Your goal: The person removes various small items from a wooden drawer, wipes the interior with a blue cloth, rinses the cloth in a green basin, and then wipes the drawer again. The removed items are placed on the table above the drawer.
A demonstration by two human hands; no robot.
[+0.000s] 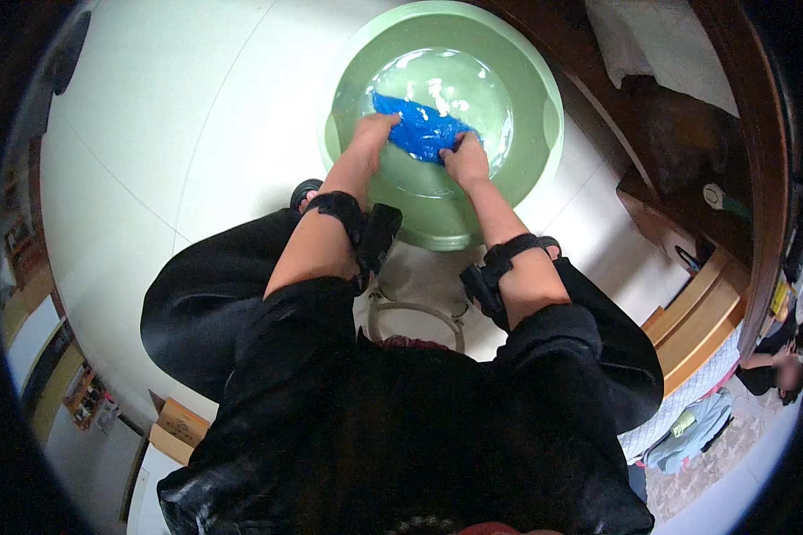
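Note:
Before me on the floor stands a round green plastic basin (542,127) with clear water in it. A wet blue cloth (423,128) is spread out between my two hands in the basin. My left hand (375,132) grips its left side, thumb on top near the upper edge. At the cloth's right end, my right hand (467,157) pinches it between thumb and fingers. Light glints off the water behind the cloth. The fingertips of both hands are partly hidden.
Pale tiles cover the floor (127,134). Dark wooden furniture (682,147) stands close on the basin's right. A metal stool frame (418,306) is beneath me. Further right are a light wooden board (695,321) and another person (762,378). A cardboard box (181,428) lies behind me on the left.

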